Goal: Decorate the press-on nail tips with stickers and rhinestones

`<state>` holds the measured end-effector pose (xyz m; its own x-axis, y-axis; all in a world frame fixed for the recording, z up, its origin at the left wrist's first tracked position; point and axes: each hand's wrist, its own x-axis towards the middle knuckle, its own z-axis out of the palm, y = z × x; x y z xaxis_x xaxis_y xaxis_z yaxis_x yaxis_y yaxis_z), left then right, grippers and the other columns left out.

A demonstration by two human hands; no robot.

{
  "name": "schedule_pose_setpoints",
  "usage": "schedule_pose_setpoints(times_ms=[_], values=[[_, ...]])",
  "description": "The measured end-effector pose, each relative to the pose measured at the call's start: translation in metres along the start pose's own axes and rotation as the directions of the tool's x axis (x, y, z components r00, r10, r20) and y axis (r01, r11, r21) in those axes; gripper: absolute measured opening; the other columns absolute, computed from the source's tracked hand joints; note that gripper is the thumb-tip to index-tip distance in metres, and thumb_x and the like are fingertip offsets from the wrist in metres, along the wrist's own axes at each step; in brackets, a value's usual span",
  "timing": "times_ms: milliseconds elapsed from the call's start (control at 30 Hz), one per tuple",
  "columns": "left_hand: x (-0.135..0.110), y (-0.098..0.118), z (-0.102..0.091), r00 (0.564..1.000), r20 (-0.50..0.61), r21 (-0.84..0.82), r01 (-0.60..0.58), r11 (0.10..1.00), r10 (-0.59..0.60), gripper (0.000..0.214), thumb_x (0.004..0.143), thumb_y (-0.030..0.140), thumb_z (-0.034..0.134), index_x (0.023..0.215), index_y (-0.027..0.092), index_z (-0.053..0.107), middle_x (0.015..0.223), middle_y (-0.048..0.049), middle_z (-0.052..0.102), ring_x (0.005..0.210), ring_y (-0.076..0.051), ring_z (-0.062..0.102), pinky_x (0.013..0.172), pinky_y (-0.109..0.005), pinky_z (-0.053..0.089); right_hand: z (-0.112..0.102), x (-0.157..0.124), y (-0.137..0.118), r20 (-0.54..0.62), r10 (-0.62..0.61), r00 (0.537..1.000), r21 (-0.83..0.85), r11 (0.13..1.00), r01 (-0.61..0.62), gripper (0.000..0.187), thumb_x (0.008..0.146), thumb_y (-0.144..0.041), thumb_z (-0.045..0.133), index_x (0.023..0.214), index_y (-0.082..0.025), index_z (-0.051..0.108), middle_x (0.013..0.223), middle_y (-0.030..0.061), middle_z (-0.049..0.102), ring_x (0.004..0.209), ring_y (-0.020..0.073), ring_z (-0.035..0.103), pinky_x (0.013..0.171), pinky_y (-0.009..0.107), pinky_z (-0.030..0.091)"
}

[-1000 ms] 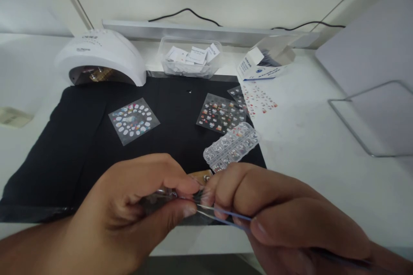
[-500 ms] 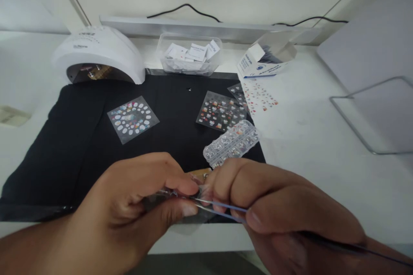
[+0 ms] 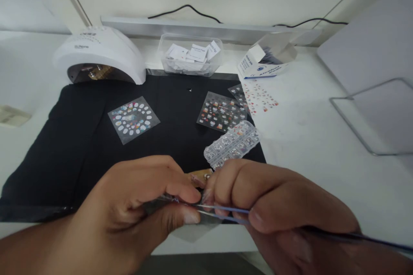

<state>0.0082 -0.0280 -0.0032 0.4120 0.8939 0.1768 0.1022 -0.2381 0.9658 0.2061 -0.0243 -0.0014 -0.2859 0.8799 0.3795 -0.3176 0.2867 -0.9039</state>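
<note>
My left hand (image 3: 135, 206) pinches a clear sticker sheet (image 3: 190, 230) between thumb and forefinger, just above the near edge of the black mat (image 3: 80, 146). My right hand (image 3: 277, 206) grips thin blue tweezers (image 3: 226, 214), and their tips meet the sheet right at my left fingertips. What the tips hold is hidden by my fingers. A small brown piece with a stud (image 3: 201, 176) shows just behind the two hands.
On the mat lie a sheet of white nail stickers (image 3: 134, 119), a colourful sticker sheet (image 3: 221, 112) and a clear box of gems (image 3: 232, 145). Behind stand a white nail lamp (image 3: 100, 53), a clear tub of paper packets (image 3: 190, 58) and an open cardboard box (image 3: 266, 62). A metal stand (image 3: 371, 116) is right.
Both hands stay together over the mat's near edge. The right hand and tweezers have shifted slightly, and the clear sheet now shows a little lower under my left thumb.
</note>
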Motion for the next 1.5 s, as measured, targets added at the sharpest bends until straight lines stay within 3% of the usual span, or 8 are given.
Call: schedule_pose_setpoints(times_ms=[200,600,967,1500], values=[[0.0011,-0.0004,0.0009,1.000,-0.004,-0.036,0.022,0.999,-0.022,0.017,0.081,0.002,0.072,0.089,0.018,0.072,0.080,0.0038,0.069,0.067,-0.005,0.066,0.061,-0.008,0.051,-0.0083,-0.0054,0.0025,0.006,0.109,0.994,0.079,0.991,-0.109,0.024,0.096,-0.022,0.056,0.088,-0.023,0.079,0.068,0.0054,0.062,0.071,0.0225,0.065,0.070,0.046,0.061],[0.0017,0.0014,0.0005,1.000,-0.001,-0.006,0.024,1.000,-0.024,0.014,0.081,0.007,0.075,0.087,0.020,0.072,0.078,0.0044,0.070,0.066,-0.006,0.067,0.061,-0.010,0.053,-0.0108,-0.0076,0.0013,0.042,0.093,0.995,0.099,0.990,-0.097,0.019,0.094,-0.028,0.061,0.089,-0.023,0.078,0.067,0.0035,0.061,0.070,0.0222,0.064,0.069,0.044,0.060],[0.0039,0.0030,-0.0003,1.000,0.026,0.013,0.005,1.000,-0.005,0.009,0.082,0.009,0.075,0.086,0.017,0.072,0.074,0.0025,0.069,0.061,-0.007,0.066,0.058,-0.011,0.052,-0.0085,-0.0042,0.0022,0.001,0.178,0.984,0.106,0.978,-0.177,0.016,0.092,-0.032,0.065,0.086,-0.027,0.080,0.067,0.0016,0.063,0.068,0.0191,0.066,0.071,0.042,0.060],[0.0017,0.0027,-0.0009,0.999,0.031,0.019,-0.013,1.000,0.013,0.014,0.081,0.007,0.076,0.088,0.018,0.072,0.076,0.0013,0.070,0.063,-0.008,0.068,0.059,-0.013,0.054,-0.0119,-0.0033,0.0018,0.079,0.183,0.980,0.106,0.976,-0.191,0.023,0.094,-0.035,0.060,0.081,-0.025,0.076,0.066,0.0011,0.061,0.065,0.0178,0.065,0.069,0.040,0.059]])
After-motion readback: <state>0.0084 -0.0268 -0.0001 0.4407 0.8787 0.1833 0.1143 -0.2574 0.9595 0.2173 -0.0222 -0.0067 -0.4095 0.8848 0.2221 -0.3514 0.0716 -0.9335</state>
